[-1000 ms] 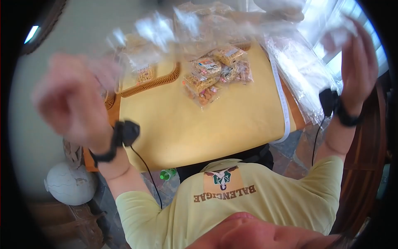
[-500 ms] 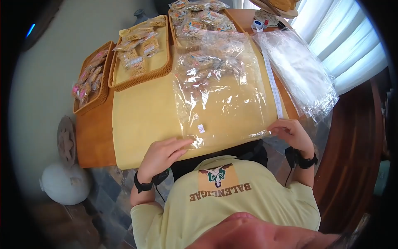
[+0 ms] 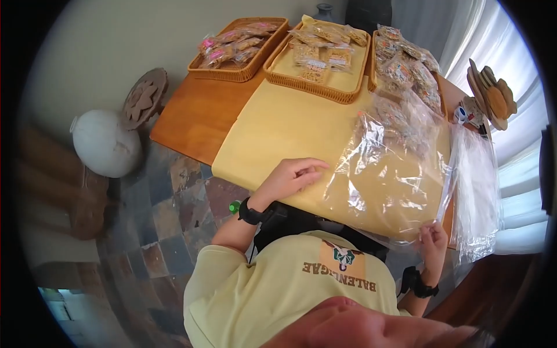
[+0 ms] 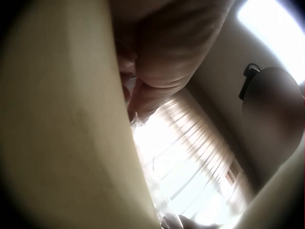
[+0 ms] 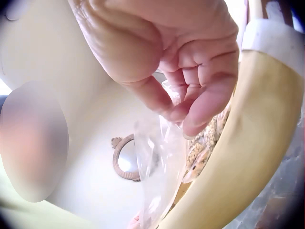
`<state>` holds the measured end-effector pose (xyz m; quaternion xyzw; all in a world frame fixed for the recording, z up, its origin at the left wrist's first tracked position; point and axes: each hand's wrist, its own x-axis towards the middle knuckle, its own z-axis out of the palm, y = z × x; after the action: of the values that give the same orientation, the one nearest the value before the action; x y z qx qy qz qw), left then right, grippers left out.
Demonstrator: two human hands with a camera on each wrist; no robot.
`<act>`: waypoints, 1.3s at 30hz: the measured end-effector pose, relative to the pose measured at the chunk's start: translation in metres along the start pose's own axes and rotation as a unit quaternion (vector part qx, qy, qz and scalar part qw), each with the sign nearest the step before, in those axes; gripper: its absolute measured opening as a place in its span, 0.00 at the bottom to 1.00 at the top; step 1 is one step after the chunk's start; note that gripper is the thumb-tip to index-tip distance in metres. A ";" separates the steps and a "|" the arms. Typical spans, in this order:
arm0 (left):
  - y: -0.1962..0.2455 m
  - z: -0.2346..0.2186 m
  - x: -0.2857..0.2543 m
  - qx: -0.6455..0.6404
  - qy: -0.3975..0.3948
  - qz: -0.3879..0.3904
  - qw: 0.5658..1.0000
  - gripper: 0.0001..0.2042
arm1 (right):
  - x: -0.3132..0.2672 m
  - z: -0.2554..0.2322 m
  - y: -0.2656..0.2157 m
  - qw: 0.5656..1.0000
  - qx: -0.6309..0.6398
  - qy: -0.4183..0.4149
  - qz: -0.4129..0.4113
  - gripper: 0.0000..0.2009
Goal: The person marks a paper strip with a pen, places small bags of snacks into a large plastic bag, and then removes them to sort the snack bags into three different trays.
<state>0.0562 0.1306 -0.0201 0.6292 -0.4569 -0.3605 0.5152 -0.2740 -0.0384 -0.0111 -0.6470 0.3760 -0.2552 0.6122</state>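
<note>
A large clear plastic bag [image 3: 383,180] lies spread over the yellow sheet [image 3: 301,127], its near edge towards the person. My left hand [image 3: 293,177] rests low over the sheet at the bag's left side, fingers pointing right. In the left wrist view, a crinkled bit of plastic [image 4: 136,119] shows at the tips of thumb and fingers. At the bag's near right corner, my right hand [image 3: 432,235] pinches the film between thumb and fingertips. Several packaged snacks [image 3: 386,113] show through the bag's far part.
Three wicker trays [image 3: 342,95] of bagged snacks line the table's far side. A stack of clear bags [image 3: 476,191] hangs over the right edge, beside a white measuring tape [image 3: 445,194]. A white round pot [image 3: 107,143] stands on the floor at left.
Both hands were raised with the plastic held up, then came down, laying the bag over the sheet and snacks. Since then, the head view has turned left.
</note>
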 end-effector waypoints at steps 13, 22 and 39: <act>-0.003 0.006 -0.005 -0.032 0.092 -0.016 0.995 0.06 | -0.031 -0.124 -0.070 0.950 -0.160 0.211 -0.165 0.08; -0.003 0.008 -0.005 -0.034 0.107 -0.021 0.993 0.06 | 0.006 -0.263 -0.034 0.948 -0.237 0.202 0.059 0.12; 0.045 -0.002 0.003 0.132 -0.067 -0.011 0.989 0.10 | 0.030 -0.174 -0.098 0.855 -0.435 0.241 -0.148 0.20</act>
<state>0.0498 0.1265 0.0248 0.6715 -0.5270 -0.3436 0.3916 -0.3768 -0.1701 0.1024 -0.8135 0.4841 -0.3016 0.1137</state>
